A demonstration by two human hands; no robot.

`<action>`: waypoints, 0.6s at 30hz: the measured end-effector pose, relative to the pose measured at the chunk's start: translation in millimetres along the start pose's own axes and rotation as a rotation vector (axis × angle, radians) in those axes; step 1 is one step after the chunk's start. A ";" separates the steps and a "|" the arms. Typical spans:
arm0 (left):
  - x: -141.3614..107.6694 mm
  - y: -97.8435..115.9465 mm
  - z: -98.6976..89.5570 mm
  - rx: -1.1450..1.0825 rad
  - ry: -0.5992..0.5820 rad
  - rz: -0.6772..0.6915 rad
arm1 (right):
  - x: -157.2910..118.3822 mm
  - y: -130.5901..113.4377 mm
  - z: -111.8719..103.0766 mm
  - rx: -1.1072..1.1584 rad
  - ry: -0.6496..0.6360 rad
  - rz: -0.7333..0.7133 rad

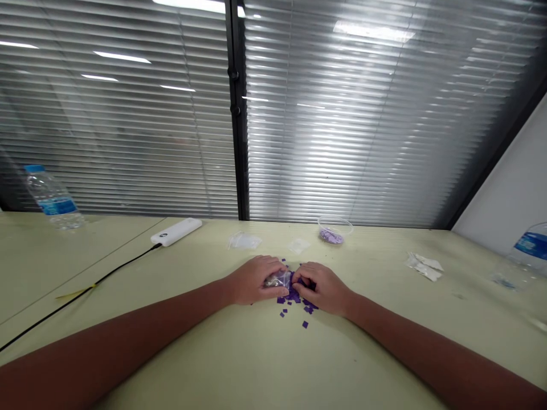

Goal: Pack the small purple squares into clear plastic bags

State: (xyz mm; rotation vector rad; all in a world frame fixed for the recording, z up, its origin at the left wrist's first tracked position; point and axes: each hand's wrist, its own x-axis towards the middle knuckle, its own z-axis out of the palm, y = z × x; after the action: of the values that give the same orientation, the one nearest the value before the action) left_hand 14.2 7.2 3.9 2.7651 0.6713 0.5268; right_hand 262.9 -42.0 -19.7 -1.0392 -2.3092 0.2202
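My left hand (256, 279) is wrapped round a small clear plastic bag (277, 279) at the middle of the table. Close beside it, my right hand (322, 287) has its thumb and fingers drawn together at the bag's opening side, over the purple pieces; what they pinch, if anything, is too small to make out. Small dark purple squares (294, 295) lie in a loose pile between and under both hands. One separate purple square (305, 324) rests nearer to me.
Behind the hands lie clear plastic bags (245, 241) and a clear round tub (332, 234) holding light purple pieces. A white power bank (176, 232) with a black cable and a water bottle (57, 200) are left. White scraps (425, 266) and another bottle (523, 256) are right.
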 end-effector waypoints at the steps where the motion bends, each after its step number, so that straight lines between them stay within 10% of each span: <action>1: -0.1 -0.2 0.1 -0.002 -0.005 -0.003 | 0.1 0.0 0.0 0.002 0.000 0.003; 18: 1.1 0.6 -0.3 0.032 -0.021 -0.007 | 0.0 -0.7 -1.0 0.011 -0.007 0.001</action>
State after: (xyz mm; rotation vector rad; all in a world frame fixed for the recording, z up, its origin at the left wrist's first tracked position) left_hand 15.2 7.3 4.6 2.7931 0.6904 0.4892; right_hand 263.0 -42.6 -18.7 -1.0355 -2.3108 0.2373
